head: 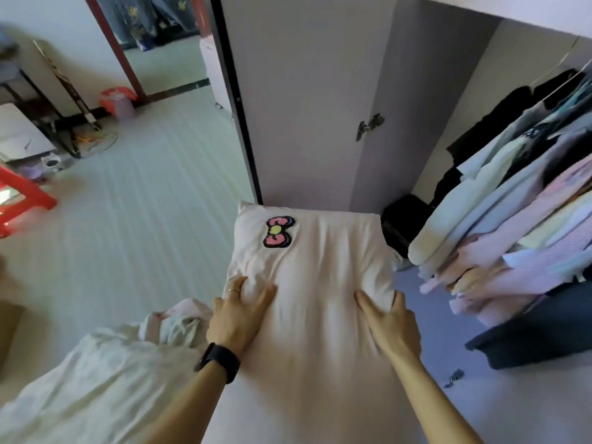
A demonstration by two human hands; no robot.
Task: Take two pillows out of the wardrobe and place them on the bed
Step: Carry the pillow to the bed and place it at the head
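A red stool (22, 200) and pink bin (118, 102) stand well apart on the floor.

The near end of the cream fabric pillow with a pink bow patch (315, 277) is cut off by the bottom edge, and its underside is hidden. The thumb of the left hand (238, 318) is concealed beneath the pillow's side. The red plastic stool (19, 200) is cropped by the left edge. The hanging pastel clothes (512, 213) are cut off at the right. The objects beyond the doorway (160, 17) are blurred and cannot be identified.
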